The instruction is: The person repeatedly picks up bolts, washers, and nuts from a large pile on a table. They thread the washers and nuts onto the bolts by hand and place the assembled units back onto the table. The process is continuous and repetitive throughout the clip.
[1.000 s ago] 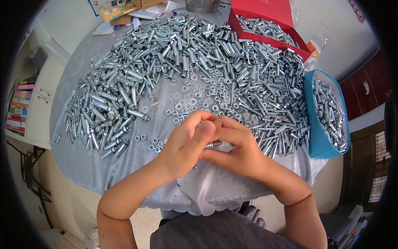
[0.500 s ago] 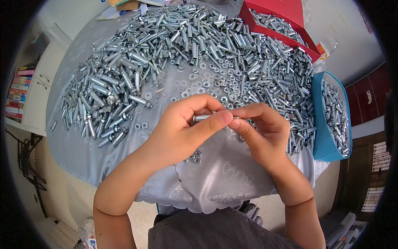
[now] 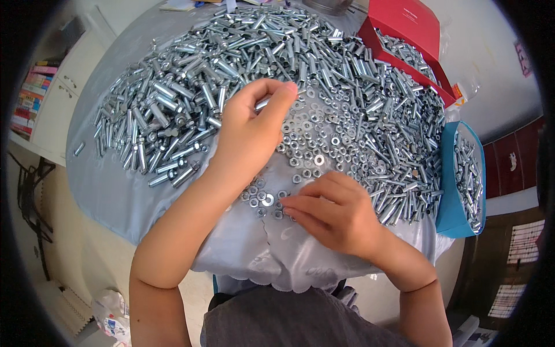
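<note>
Separated since the earlier frame, the hands now work apart: the left hand [image 3: 251, 130] has reached far, pinching a bolt [image 3: 263, 104] above the heap, while the right hand [image 3: 332, 214] presses fingertips on nuts [image 3: 263, 199] near the desk [image 3: 115, 191] edge.

Silver bolts [image 3: 191, 98] – shiny, pale grey cloth [image 3: 110, 191], red box [image 3: 410, 23], blue tray [image 3: 448, 214] w/ bolts
</note>
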Motion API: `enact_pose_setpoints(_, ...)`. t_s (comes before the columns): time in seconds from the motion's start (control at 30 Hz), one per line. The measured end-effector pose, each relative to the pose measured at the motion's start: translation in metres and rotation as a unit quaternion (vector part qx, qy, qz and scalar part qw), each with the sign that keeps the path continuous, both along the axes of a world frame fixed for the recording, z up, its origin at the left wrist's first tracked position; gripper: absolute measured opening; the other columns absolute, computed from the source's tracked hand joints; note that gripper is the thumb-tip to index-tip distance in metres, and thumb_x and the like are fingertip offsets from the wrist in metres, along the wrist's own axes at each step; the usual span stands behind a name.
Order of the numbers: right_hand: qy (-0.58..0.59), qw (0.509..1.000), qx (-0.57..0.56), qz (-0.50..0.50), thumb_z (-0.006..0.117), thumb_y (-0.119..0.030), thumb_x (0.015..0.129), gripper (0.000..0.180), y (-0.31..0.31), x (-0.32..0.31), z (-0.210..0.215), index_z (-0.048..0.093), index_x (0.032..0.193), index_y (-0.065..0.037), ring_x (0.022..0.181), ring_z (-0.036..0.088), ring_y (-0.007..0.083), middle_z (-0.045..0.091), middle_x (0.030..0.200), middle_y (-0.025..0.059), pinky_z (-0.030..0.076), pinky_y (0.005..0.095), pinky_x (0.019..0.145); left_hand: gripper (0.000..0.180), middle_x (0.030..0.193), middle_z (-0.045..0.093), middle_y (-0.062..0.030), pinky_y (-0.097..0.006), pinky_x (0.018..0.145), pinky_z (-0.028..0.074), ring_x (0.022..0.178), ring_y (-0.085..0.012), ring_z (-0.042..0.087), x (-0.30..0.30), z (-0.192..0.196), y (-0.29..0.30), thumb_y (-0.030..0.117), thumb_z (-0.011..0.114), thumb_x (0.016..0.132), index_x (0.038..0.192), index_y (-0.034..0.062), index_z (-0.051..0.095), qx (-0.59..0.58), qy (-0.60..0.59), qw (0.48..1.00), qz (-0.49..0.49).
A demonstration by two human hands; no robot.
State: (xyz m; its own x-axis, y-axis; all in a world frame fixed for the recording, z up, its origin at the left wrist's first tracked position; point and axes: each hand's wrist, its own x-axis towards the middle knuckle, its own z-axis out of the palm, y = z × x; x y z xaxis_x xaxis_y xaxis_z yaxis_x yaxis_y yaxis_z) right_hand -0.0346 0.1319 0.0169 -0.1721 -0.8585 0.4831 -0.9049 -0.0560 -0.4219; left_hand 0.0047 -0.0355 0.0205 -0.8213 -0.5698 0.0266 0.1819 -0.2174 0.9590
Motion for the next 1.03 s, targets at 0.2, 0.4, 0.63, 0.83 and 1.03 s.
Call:
enact_pose_setpoints(0.2, 0.048, 0.996, 0.069, -0.036, 0.069, -0.015, 0.067, 0.021, -0.023, 0.016, -0.012, 0.065, 0.085, -0.005, 0.069, 0.055, 0.0207, 0.057, 0.077, 0.0047, 0.045, 0.0317, 0.059, 0.021, 0.066, 0.051, 0.0041, -0.018, 0.042, 0.027, 0.049, 0.0006, 0.036, 0.000, -0.003, 0.001, 0.022, 0.057, 0.083, 0.082, 0.0015, 0.057, -0.012, 0.048, 0.999, -0.004)
enact_pose_setpoints(0.4, 0.046, 0.984, 0.126, -0.114, 0.067, -0.020, 0.067, 0.018, -0.025, 0.022, -0.004, 0.063, 0.079, -0.009, 0.072, 0.054, 0.0206, 0.054, 0.074, 0.0038, 0.044, 0.0330, 0.063, 0.024, 0.067, 0.052, 0.0023, -0.020, 0.047, 0.031, 0.055, -0.0017, 0.039, 0.002, -0.004, 0.005, 0.023, 0.058, 0.082, 0.079, -0.0001, 0.056, -0.056, 0.065, 0.996, 0.001)
enact_pose_setpoints(0.63, 0.045, 0.986, 0.136, -0.088, 0.067, -0.020, 0.066, 0.014, -0.030, 0.024, 0.000, 0.062, 0.074, -0.009, 0.073, 0.054, 0.0213, 0.054, 0.074, 0.0038, 0.044, 0.0338, 0.065, 0.026, 0.066, 0.052, 0.0004, -0.022, 0.048, 0.033, 0.055, -0.0041, 0.041, 0.005, -0.001, 0.006, 0.025, 0.057, 0.082, 0.079, -0.0009, 0.056, -0.093, 0.077, 0.993, 0.006)
enact_pose_setpoints(0.83, -0.050, 0.981, 0.179, -0.052, 0.064, -0.015, 0.069, 0.011, -0.033, 0.017, -0.003, 0.059, 0.073, -0.006, 0.075, 0.054, 0.0254, 0.055, 0.075, 0.0082, 0.043, 0.0361, 0.068, 0.028, 0.064, 0.053, -0.0020, -0.022, 0.051, 0.035, 0.057, -0.0057, 0.044, 0.006, 0.000, 0.006, 0.026, 0.057, 0.082, 0.079, -0.0018, 0.056, -0.107, 0.084, 0.991, -0.006)
enact_pose_setpoints(1.03, -0.159, 0.975, 0.158, -0.005, 0.062, -0.012, 0.071, 0.011, -0.030, 0.003, 0.004, 0.057, 0.077, -0.004, 0.076, 0.054, 0.0279, 0.056, 0.078, 0.0109, 0.043, 0.0374, 0.071, 0.030, 0.062, 0.052, -0.0017, -0.023, 0.050, 0.035, 0.055, -0.0062, 0.044, 0.008, 0.000, 0.007, 0.028, 0.056, 0.082, 0.081, -0.0017, 0.056, -0.100, 0.052, 0.993, -0.033)
